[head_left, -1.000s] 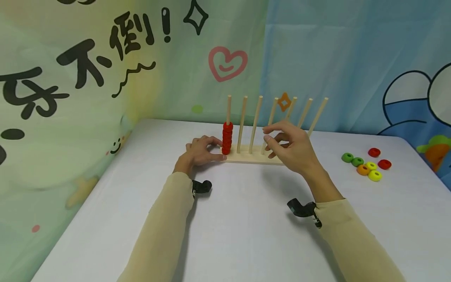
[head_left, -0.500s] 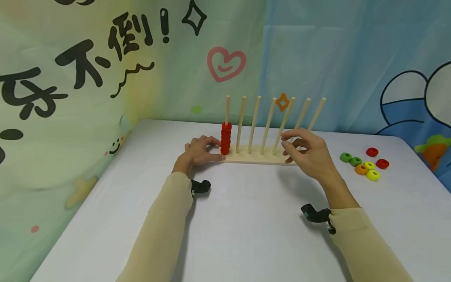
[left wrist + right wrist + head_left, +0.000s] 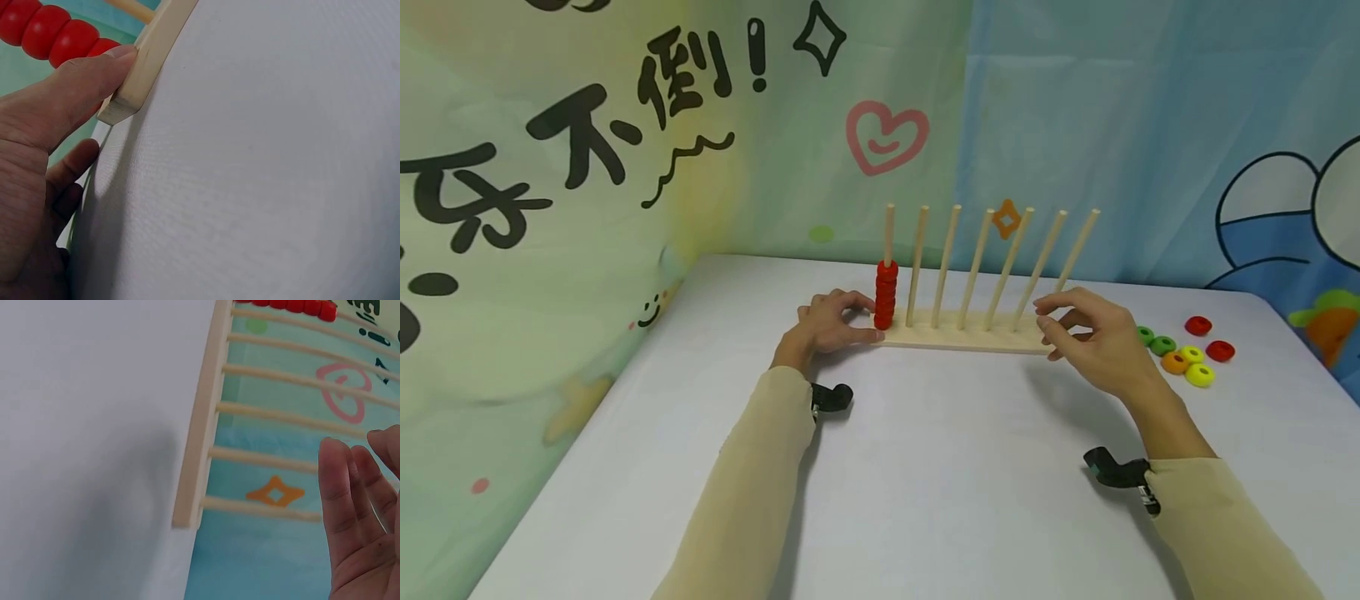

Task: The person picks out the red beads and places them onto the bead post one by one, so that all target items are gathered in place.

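A pale wooden peg stand (image 3: pixel 955 337) with several upright pegs stands on the white table. Red beads (image 3: pixel 886 296) are stacked on its leftmost peg, with the peg's top showing bare above them. My left hand (image 3: pixel 829 323) grips the stand's left end. In the left wrist view its thumb (image 3: pixel 94 78) lies on the wooden base, beside the red beads. At the stand's right end hovers my right hand (image 3: pixel 1093 337), its fingers loosely bent. Nothing shows between those fingers (image 3: pixel 337 487) and the thumb in the right wrist view.
To the right of the stand lie loose beads: green (image 3: pixel 1163 346), orange (image 3: pixel 1174 362), yellow (image 3: pixel 1200 376) and red (image 3: pixel 1221 351). My right hand partly covers one green bead. A printed cloth backdrop (image 3: pixel 1060 100) hangs behind the table (image 3: pixel 940 467).
My right hand has moved rightward along the pegs, from the middle of the stand to its right end. The left hand, the stand and the stacked beads have stayed in place.
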{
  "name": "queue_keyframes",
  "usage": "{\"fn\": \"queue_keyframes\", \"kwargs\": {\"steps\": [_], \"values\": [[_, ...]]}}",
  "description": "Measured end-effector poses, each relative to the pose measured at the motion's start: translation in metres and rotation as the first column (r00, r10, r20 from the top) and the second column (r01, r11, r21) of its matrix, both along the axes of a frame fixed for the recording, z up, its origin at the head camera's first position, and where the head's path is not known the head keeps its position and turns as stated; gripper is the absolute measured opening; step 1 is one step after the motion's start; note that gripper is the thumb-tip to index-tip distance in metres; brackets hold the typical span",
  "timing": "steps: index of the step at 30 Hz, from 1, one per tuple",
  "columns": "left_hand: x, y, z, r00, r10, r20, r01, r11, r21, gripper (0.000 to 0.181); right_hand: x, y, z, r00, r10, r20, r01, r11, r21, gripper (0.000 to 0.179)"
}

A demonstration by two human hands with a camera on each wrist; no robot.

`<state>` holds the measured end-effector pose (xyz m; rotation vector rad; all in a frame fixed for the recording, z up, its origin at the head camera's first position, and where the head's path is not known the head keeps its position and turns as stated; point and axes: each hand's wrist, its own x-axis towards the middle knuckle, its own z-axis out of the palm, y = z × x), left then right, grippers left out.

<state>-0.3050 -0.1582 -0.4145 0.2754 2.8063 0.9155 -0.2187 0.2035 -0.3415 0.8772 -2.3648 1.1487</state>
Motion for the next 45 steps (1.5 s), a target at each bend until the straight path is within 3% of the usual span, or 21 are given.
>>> {"fn": "queue_keyframes", "kwargs": {"steps": [5,12,17,24,31,36,45], "values": [[0.0,-0.001,0.001,1.0,-0.003,-0.006,0.003,1.0,-0.008,0.053,0.003,0.017,-0.004,0.998,-0.058,-0.004,0.058,0.998,0.019,0.024],[0.0,0.0,0.001,1.0,-0.01,-0.001,0.01,1.0,-0.01,0.054,-0.012,0.066,-0.031,0.975,-0.219,0.031,0.217,0.974,0.062,0.024],[0.0,0.002,-0.002,1.0,-0.014,0.002,0.014,1.0,-0.014,0.056,-0.008,0.087,-0.027,0.954,-0.29,0.079,0.287,0.957,0.046,0.027],[0.001,0.004,0.0,1.0,-0.008,-0.011,0.008,1.0,-0.002,0.054,-0.009,0.114,-0.02,0.931,-0.354,0.09,0.345,0.933,0.098,0.028],[0.002,0.003,0.001,1.0,0.003,-0.005,-0.003,1.0,-0.012,0.054,-0.004,0.132,-0.023,0.887,-0.451,0.098,0.433,0.886,0.167,0.029],[0.001,0.001,-0.001,1.0,0.002,-0.006,-0.002,1.0,-0.016,0.055,-0.001,0.142,-0.027,0.874,-0.479,0.083,0.456,0.867,0.204,0.029],[0.0,0.001,-0.004,1.0,0.003,-0.016,-0.003,1.0,-0.014,0.053,0.003,0.162,-0.023,0.83,-0.551,0.086,0.509,0.811,0.289,0.033]]}}
